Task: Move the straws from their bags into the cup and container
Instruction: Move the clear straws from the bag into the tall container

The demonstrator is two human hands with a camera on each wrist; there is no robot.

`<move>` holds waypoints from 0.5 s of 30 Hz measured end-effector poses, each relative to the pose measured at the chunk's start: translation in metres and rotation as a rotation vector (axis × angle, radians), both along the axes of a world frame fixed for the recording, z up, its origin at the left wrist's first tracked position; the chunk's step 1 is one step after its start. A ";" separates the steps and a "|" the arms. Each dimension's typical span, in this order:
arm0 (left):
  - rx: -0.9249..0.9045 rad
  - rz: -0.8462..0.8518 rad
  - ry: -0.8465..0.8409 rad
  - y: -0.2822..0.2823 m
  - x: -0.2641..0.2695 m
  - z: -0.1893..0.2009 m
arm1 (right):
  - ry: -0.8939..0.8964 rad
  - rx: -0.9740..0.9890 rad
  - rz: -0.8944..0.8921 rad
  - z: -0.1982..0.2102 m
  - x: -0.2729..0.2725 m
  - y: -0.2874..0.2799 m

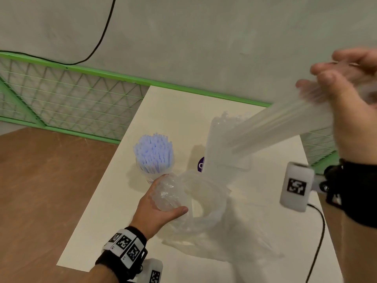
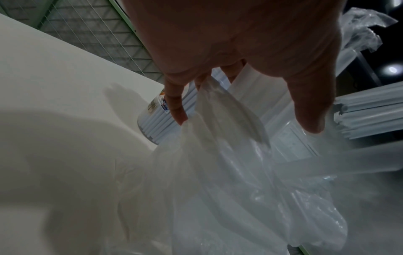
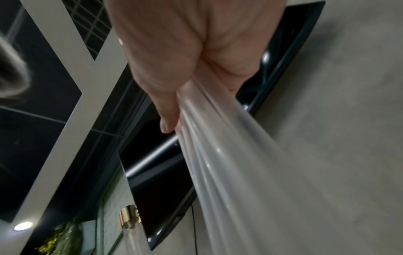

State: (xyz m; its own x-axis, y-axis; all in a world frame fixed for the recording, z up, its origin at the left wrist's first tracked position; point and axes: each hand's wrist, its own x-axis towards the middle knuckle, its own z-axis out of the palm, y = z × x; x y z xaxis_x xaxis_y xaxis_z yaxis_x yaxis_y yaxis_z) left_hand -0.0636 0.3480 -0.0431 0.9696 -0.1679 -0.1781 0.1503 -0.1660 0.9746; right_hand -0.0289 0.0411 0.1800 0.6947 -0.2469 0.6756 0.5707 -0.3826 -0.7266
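Note:
My right hand is raised at the upper right and grips a blurred bundle of clear straws. The bundle slants down-left, its lower ends over a tall clear container that holds more clear straws. The right wrist view shows the same clear straws running out of my right hand. My left hand grips a crumpled clear plastic bag that lies on the white board. A clear cup packed with pale blue straws stands upright just beyond my left fingers.
The white board lies on a brown tabletop. A green mesh fence runs along the back, with a grey wall behind it. A black cable trails over the board's right side. A purple label shows beside the container's base.

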 end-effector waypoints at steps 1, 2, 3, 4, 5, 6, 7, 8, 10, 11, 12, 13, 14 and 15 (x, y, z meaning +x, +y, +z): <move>0.002 -0.006 0.002 0.000 0.000 0.001 | 0.015 0.001 0.004 0.000 0.008 -0.007; 0.007 -0.014 0.002 -0.001 0.000 0.002 | 0.051 -0.008 0.005 -0.004 0.016 -0.012; 0.013 -0.019 0.000 -0.001 0.001 0.001 | 0.106 -0.024 0.008 -0.012 0.023 -0.013; 0.012 -0.020 0.000 -0.001 0.001 0.001 | 0.172 -0.038 0.017 -0.023 0.030 -0.013; 0.004 -0.019 0.005 -0.001 0.001 0.001 | 0.239 -0.044 0.033 -0.037 0.037 -0.013; -0.006 -0.019 0.011 -0.001 0.001 0.000 | 0.306 -0.040 0.049 -0.051 0.043 -0.012; -0.011 -0.022 0.015 -0.001 0.001 -0.001 | 0.367 -0.040 0.061 -0.064 0.048 -0.011; -0.014 -0.025 0.017 -0.001 0.001 -0.001 | 0.414 -0.060 0.064 -0.076 0.053 -0.010; -0.023 -0.020 0.021 0.000 0.000 -0.001 | 0.458 -0.215 0.034 -0.097 0.057 -0.007; -0.032 -0.012 0.023 0.000 0.000 -0.001 | 0.457 -0.340 0.010 -0.105 0.058 -0.005; -0.041 -0.005 0.029 0.000 0.000 -0.001 | 0.446 -0.454 -0.009 -0.113 0.057 -0.003; -0.044 -0.001 0.034 0.000 0.000 -0.002 | 0.433 -0.531 -0.016 -0.121 0.057 -0.002; -0.044 0.001 0.035 0.001 -0.001 -0.002 | 0.423 -0.586 -0.017 -0.129 0.057 -0.002; -0.042 0.003 0.035 0.001 -0.001 -0.002 | 0.419 -0.634 -0.011 -0.136 0.059 -0.002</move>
State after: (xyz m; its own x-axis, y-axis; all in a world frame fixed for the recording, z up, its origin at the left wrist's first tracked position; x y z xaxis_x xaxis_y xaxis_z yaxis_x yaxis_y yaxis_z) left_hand -0.0647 0.3486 -0.0453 0.9634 -0.1728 -0.2051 0.1852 -0.1245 0.9748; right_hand 0.0298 0.0393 0.0435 0.9243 0.0922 0.3704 0.2888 -0.8035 -0.5206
